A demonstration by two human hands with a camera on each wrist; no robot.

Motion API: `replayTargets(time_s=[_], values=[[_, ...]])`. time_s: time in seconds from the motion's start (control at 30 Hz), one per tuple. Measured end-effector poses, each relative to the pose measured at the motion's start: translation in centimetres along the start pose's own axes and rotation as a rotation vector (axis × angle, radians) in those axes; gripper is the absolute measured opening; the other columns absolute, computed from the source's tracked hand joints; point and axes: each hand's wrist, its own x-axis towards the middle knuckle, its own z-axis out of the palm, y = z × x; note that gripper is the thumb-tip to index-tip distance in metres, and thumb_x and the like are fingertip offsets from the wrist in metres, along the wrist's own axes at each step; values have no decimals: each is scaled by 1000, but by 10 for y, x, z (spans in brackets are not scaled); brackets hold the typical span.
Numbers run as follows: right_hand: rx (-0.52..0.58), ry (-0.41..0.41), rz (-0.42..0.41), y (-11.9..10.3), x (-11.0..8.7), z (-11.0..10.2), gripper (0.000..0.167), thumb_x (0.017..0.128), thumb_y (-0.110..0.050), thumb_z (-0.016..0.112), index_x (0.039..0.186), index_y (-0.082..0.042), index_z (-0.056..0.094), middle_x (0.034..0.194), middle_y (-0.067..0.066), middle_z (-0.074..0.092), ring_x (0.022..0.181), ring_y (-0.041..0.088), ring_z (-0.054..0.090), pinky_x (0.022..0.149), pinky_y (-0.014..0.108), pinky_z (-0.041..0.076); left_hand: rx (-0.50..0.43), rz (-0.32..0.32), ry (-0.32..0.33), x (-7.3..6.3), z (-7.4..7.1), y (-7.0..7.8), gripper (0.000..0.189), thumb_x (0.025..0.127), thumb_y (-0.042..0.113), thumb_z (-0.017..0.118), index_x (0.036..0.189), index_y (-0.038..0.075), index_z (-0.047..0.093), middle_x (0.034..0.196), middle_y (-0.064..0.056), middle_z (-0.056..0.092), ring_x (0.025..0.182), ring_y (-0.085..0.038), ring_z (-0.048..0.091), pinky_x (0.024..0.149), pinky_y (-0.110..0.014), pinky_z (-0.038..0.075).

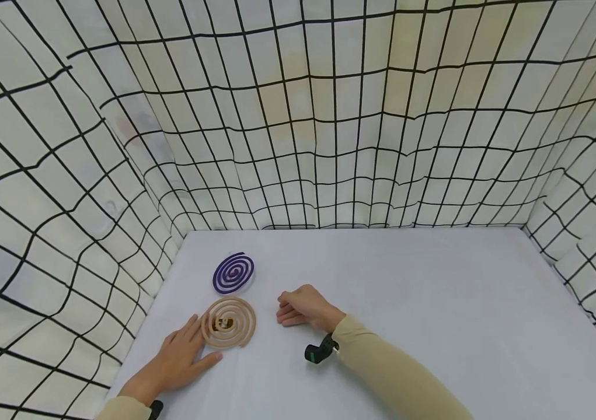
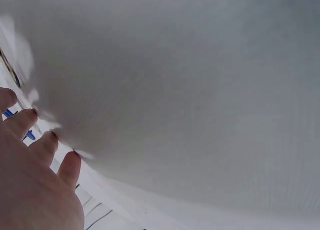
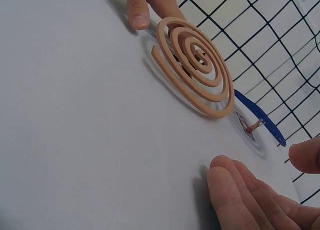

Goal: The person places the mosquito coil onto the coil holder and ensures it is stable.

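Observation:
A tan spiral coil [image 1: 228, 322] stands on a small stand on the white table [image 1: 408, 303]. Just behind it is a purple spiral coil [image 1: 233, 272]. My left hand [image 1: 184, 353] lies flat on the table, its straight fingers touching the tan coil's left edge. My right hand [image 1: 300, 308] rests on the table to the right of the tan coil, fingers loosely curled and holding nothing. The right wrist view shows the tan coil [image 3: 195, 65] raised off the surface, my left thumb [image 3: 137, 10] beside it, the purple coil [image 3: 262, 121] edge-on, and my right fingers [image 3: 235, 195]. My left fingers [image 2: 45, 145] show in the blurred left wrist view.
Cloth walls [image 1: 329, 128] with a black grid pattern close the table in at the back, left and right. The coils sit near the left wall [image 1: 135, 274]. A black wrist camera [image 1: 320, 352] sits on my right sleeve.

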Motion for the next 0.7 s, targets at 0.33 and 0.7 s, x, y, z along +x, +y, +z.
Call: replayTargets(time_s=[0.33,0.7], values=[[-57,2,-53,-1,-12,-24,32,97,-23,65,115,3,69,100,12,77,86,15,77,81,29,64,0,-10,30,-2,-11,-5,97,88,61,71,155,-3,41,160,-24,45,148,-52,39,102,-72,42],[-157,52,-157,0,-41,-63,37,100,-27,61,124,0,69,115,15,75,97,15,73,87,29,62,9,-38,61,0,-33,-18,91,92,56,69,158,2,37,161,-27,41,146,-57,36,98,-80,39]])
